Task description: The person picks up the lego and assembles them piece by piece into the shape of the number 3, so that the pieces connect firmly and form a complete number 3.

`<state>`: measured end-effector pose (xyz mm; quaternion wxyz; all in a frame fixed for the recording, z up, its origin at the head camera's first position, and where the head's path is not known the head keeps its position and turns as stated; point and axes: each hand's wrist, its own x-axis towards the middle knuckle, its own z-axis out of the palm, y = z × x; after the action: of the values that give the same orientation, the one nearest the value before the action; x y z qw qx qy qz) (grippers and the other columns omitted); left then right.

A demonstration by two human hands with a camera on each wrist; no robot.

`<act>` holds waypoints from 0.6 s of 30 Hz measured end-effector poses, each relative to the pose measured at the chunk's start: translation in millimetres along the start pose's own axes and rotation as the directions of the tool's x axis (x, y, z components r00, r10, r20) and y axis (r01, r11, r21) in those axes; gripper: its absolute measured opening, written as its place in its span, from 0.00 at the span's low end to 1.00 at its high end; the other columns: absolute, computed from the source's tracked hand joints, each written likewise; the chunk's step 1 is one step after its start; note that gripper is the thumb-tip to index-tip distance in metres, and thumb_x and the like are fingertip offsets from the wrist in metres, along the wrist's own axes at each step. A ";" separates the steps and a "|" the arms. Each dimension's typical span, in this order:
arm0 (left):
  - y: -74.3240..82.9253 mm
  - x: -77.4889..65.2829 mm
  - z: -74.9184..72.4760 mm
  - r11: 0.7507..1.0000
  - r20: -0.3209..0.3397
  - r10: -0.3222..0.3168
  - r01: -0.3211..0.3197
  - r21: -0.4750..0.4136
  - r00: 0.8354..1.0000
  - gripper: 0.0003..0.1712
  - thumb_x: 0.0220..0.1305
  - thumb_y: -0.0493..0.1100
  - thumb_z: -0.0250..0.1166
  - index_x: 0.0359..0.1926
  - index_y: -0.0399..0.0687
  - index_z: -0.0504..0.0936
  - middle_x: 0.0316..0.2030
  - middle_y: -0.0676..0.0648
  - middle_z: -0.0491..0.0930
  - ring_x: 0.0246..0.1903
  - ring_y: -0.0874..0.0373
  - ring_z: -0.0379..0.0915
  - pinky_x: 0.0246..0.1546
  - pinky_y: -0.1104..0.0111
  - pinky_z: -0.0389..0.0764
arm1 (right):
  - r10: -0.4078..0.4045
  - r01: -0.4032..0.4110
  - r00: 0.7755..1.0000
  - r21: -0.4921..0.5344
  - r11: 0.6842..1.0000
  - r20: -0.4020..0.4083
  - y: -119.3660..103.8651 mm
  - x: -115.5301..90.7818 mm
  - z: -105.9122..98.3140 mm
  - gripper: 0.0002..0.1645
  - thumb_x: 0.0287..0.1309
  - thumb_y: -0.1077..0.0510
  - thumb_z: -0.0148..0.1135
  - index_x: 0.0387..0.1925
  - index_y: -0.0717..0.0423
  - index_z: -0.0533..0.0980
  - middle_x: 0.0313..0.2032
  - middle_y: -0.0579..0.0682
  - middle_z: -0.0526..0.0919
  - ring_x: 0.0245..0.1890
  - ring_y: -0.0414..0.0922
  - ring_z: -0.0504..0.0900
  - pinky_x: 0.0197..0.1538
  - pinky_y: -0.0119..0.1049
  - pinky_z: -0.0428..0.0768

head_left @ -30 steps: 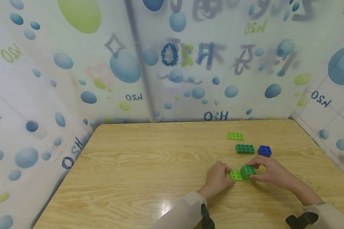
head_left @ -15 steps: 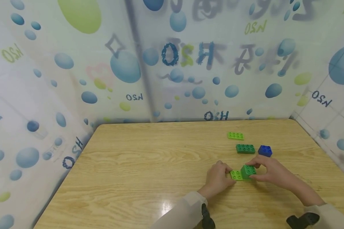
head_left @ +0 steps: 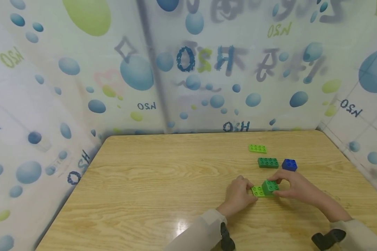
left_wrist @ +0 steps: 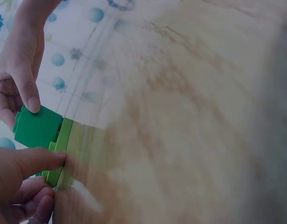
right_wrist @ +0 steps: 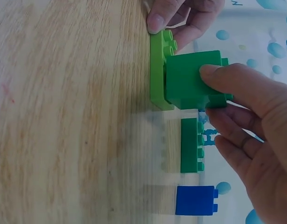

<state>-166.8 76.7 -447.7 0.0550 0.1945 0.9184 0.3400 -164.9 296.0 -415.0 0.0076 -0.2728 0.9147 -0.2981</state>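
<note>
My left hand (head_left: 239,194) pinches the left end of a light green flat building brick (head_left: 258,191) low on the table. Thumb and fingers of my right hand (head_left: 295,186) grip a taller green block (head_left: 270,187) by its sides, over the right half of that flat brick. From the right wrist view, the green block (right_wrist: 192,79) stands slightly tilted against the light green brick (right_wrist: 158,79), with a thin dark gap along part of the seam. Two rows of studs stay uncovered beside my left fingers.
Behind the hands lie a dark green brick (head_left: 268,162) and a blue brick (head_left: 289,165). Farther back is another light green flat brick (head_left: 257,149). The wooden table (head_left: 163,174) meets a patterned curtain-like backdrop (head_left: 191,115) at its far edge.
My right hand and forearm have shifted very slightly left with the green block. The left hand keeps its pinch on the light green brick, and the other bricks lie as before.
</note>
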 end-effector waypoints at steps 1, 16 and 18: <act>-0.1 0.0 -0.1 1.000 -0.001 0.001 -0.001 0.002 1.000 0.18 0.45 0.45 0.74 0.40 0.50 0.82 0.28 0.59 0.67 0.28 0.69 0.60 0.30 0.77 0.61 | -0.010 0.010 1.000 0.002 1.000 0.003 1.3 0.6 -0.1 0.23 0.44 0.53 0.71 0.43 0.58 0.78 0.36 0.41 0.78 0.35 0.33 0.73 0.36 0.35 0.76; -0.7 2.4 -0.3 1.000 -0.007 -0.006 0.006 0.003 1.000 0.18 0.43 0.45 0.75 0.39 0.50 0.83 0.27 0.60 0.67 0.27 0.69 0.60 0.28 0.77 0.61 | -0.047 0.047 0.998 0.023 0.999 0.032 4.6 6.3 0.9 0.21 0.44 0.54 0.72 0.42 0.57 0.78 0.35 0.40 0.78 0.33 0.32 0.73 0.34 0.33 0.75; -0.2 3.1 0.4 1.000 -0.009 0.000 0.000 0.007 1.000 0.18 0.43 0.45 0.75 0.39 0.50 0.83 0.27 0.59 0.67 0.27 0.69 0.60 0.28 0.77 0.61 | -0.035 0.034 0.999 0.034 0.999 0.032 6.1 5.0 1.1 0.22 0.44 0.54 0.71 0.42 0.57 0.78 0.35 0.40 0.78 0.34 0.32 0.73 0.35 0.33 0.75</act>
<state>-169.6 78.1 -448.1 0.0501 0.1930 0.9199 0.3377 -171.9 297.0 -418.5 0.0217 -0.2933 0.9044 -0.3090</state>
